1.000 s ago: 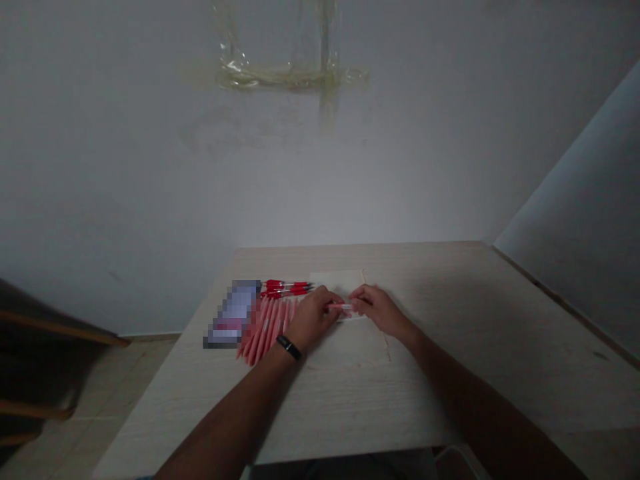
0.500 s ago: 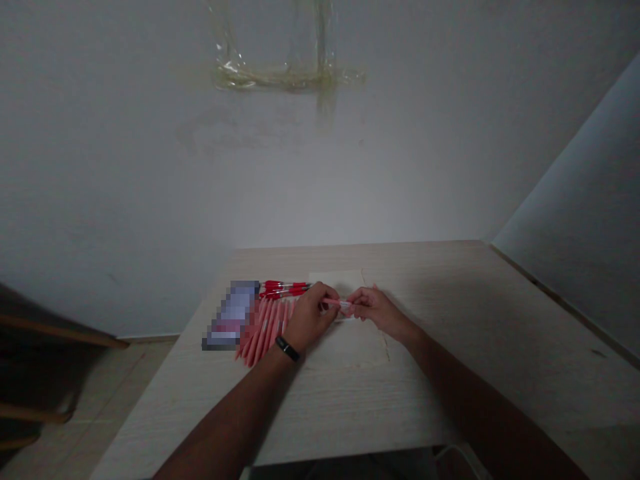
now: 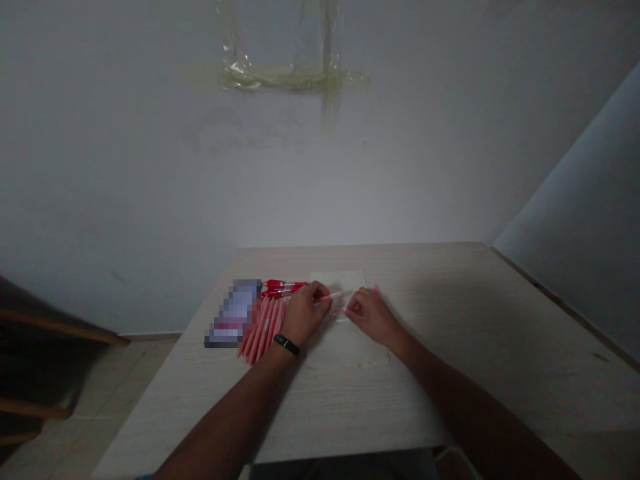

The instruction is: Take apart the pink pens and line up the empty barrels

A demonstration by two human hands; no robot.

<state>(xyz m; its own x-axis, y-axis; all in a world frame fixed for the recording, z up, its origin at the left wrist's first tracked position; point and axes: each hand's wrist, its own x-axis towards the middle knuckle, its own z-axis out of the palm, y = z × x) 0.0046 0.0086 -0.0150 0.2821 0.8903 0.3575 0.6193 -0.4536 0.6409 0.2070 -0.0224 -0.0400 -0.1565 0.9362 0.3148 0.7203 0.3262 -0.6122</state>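
- The two hands are held apart over the middle of the table (image 3: 320,413), with a narrow gap left between the fingertips.
- By the left hand (image 3: 306,312), a slim pink pen part (image 3: 331,295) is gripped between thumb and fingers; its paler end is pointed to the right, toward the gap, and is tilted slightly to the far side.
- By the right hand (image 3: 371,315), a small pink piece (image 3: 345,312) is pinched at the fingertips, which are drawn together; its exact form cannot be told.
- A pink tip (image 3: 377,291) is seen at the far side of the right hand; whether it is held or lies on the table cannot be told.
- Beneath the hands, a pale sheet (image 3: 350,343) is spread on the table and is partly covered by them.
- To the left of the left hand, a bunch of pink pens (image 3: 263,333) is laid side by side, slanted from near left to far right.
- Just beyond these, red pens (image 3: 283,288) with clear middles are laid crosswise.
- At the far left of the group, a blurred, phone-like device (image 3: 233,313) is placed beside the pens.
- A dark band (image 3: 287,344) is worn on the left wrist.
- On the wall (image 3: 425,167) beyond the table, shiny yellowish tape (image 3: 280,83) is stuck.
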